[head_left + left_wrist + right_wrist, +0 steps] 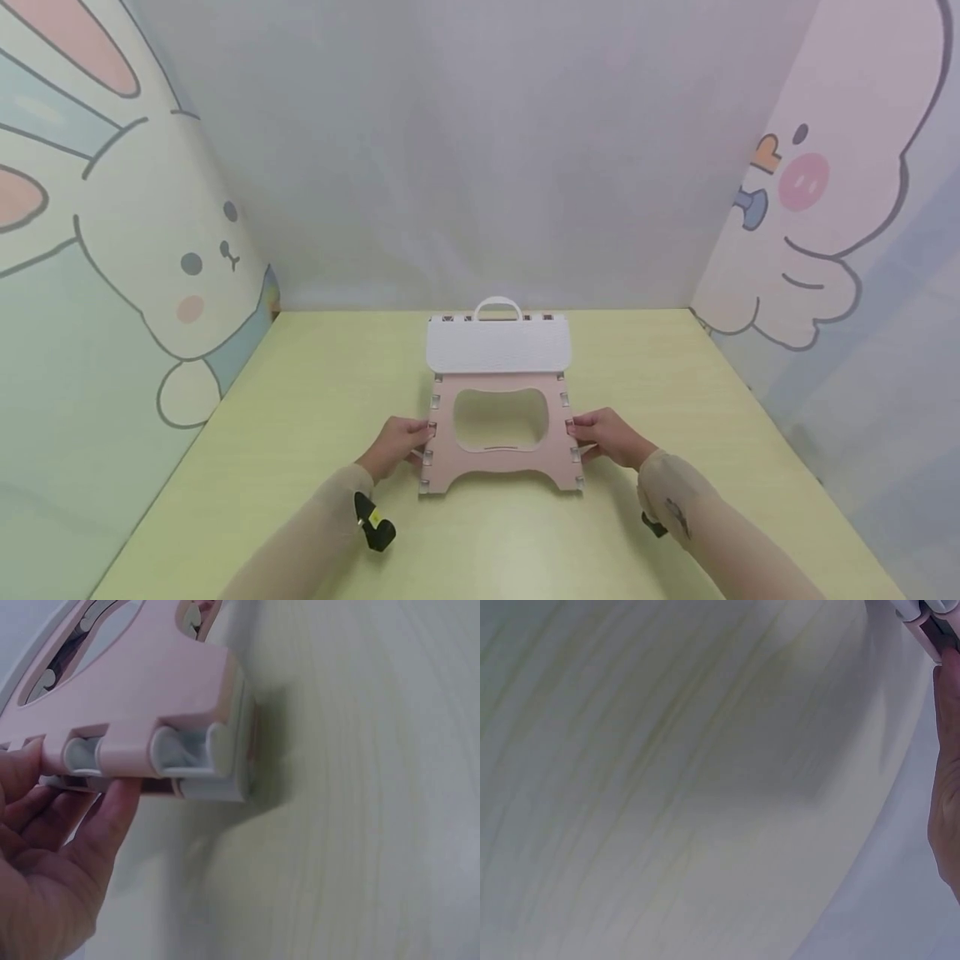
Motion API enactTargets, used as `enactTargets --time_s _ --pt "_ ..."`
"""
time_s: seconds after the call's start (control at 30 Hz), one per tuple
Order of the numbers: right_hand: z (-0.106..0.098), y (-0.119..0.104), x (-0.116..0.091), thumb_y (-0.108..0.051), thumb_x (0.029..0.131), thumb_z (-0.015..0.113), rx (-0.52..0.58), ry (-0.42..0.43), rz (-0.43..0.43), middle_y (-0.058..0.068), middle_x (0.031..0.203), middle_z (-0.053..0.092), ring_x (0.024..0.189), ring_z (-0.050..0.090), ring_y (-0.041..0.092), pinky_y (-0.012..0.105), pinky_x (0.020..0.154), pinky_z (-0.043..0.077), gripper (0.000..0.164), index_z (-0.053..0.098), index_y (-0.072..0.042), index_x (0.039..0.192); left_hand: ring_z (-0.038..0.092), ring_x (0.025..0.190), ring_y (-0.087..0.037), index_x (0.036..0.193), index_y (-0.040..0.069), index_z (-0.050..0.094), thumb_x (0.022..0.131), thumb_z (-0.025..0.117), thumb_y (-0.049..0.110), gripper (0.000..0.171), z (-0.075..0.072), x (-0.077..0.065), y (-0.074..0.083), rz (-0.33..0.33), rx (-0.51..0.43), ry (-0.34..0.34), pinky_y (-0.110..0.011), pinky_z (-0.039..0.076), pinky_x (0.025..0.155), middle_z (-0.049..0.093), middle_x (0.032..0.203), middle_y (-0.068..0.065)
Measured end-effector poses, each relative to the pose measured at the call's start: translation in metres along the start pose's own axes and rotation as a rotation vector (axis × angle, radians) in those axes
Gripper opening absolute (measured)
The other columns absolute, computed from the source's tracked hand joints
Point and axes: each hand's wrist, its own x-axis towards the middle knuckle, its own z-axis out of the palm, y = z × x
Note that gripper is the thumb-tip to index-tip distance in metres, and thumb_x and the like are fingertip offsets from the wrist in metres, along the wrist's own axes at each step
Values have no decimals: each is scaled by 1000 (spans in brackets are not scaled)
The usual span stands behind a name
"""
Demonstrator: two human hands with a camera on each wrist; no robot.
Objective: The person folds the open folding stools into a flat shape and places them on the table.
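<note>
A pink and white folding step stool (498, 463) is in the middle of the head view, its pink leg panel with a large oval opening facing me. Its white textured top (498, 346) lies at the far end, with a white loop handle (498, 301) beyond. My left hand (396, 443) grips the panel's left hinged edge; in the left wrist view its thumb and fingers pinch that edge, and a pale layer lies close behind the pink one. Opposite it, my right hand (611, 438) grips the right edge. Only part of that hand (948, 772) shows in the right wrist view.
A pale yellow wood-grain table (330, 375) lies under the stool. Behind it rises a plain grey cloth backdrop (480, 167). Side panels carry a cartoon rabbit (150, 242) at left and a pink-cheeked cartoon figure (840, 183) at right. Black wrist devices (375, 527) sit at both sleeves.
</note>
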Motion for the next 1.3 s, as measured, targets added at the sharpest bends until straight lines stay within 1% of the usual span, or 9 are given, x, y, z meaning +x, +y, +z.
enactTargets --time_s 0.17,0.27,0.5,0.73,0.87,1.07,1.2,1.3 --pt "1 1 1 -3 95 54 -15 14 10 19 98 69 83 67 20 41 70 55 33 53 20 119 66 77 -21 118 -15 55 94 56 5 31 -1 2 -3 -1 -7 -2 -36 55 64 68 96 -22" --pt "1 1 0 -4 95 55 -23 2 -5 19 98 69 83 67 20 41 69 55 33 54 19 118 66 77 -21 117 -15 56 94 55 4 30 0 1 -4 -6 -1 1 -36 55 65 69 95 -22" --pt "2 8 2 -6 94 57 -23 8 3 20 96 69 83 67 21 41 69 55 34 55 19 117 65 75 -19 116 -16 57 94 56 5 30 2 -2 -6 -28 -5 18 -36 55 64 69 89 -17" --pt "3 9 3 -5 94 56 -29 16 12 19 94 70 81 67 20 41 69 55 33 54 20 117 65 75 -19 115 -16 58 95 54 4 29 2 -1 -8 -19 17 13 -36 55 64 69 89 -17" --pt "3 9 3 -5 95 56 -32 18 21 18 93 70 81 66 19 41 68 55 33 54 19 117 65 75 -19 113 -15 60 95 54 4 27 2 0 -9 -33 27 20 -36 55 64 69 88 -15" --pt "4 9 0 -7 95 57 -46 25 27 17 93 70 79 66 19 40 67 55 32 56 18 116 64 74 -19 112 -14 61 95 55 7 28 4 -3 -11 -42 18 24 -35 55 63 69 86 -13" --pt "5 11 0 -7 95 57 -44 15 24 18 93 70 79 67 20 40 67 55 32 57 18 116 64 74 -18 111 -14 62 95 56 8 28 6 -4 -12 -53 19 26 -35 55 64 69 85 -12" --pt "3 12 1 -6 95 57 -44 10 23 18 93 70 80 67 20 40 68 55 32 56 18 116 65 75 -19 112 -15 61 95 54 7 28 6 -4 -10 -52 15 16 -36 55 64 69 87 -13"
